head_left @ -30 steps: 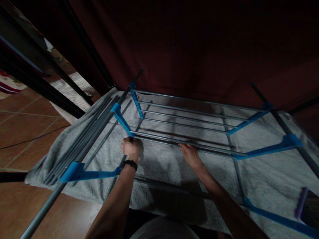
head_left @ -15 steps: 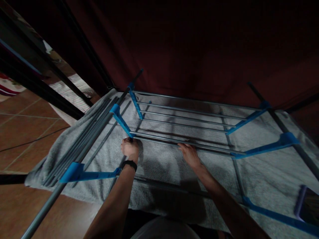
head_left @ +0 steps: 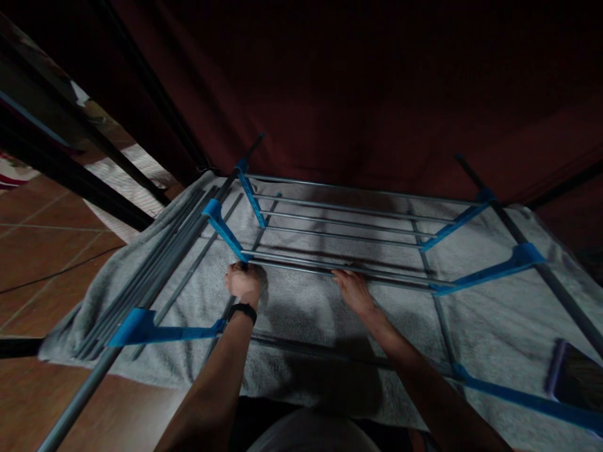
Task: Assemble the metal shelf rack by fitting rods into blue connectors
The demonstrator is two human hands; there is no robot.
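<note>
A rack frame of grey metal tubes and blue plastic brackets lies on a grey blanket. My left hand (head_left: 242, 280) is wrapped round a dark upright tube just below a blue bracket (head_left: 225, 231) on the left side. My right hand (head_left: 352, 289) has its fingers closed on a thin metal tube (head_left: 301, 269) near the middle of the frame. Just behind that tube runs a second crossbar (head_left: 292, 257). Both tubes reach a right-hand blue bracket (head_left: 490, 270). Nearer to me, another blue bracket (head_left: 174, 333) sits on the left long pole.
Several loose grey tubes (head_left: 146, 279) lie at the left of the blanket (head_left: 306, 320). A phone (head_left: 577, 380) rests at the lower right. Behind hangs a dark red curtain (head_left: 358, 113). Tiled floor (head_left: 51, 251) with a cable shows at the left.
The view has shifted slightly, so the frame sits a little further left. Both hands keep the same places on the frame.
</note>
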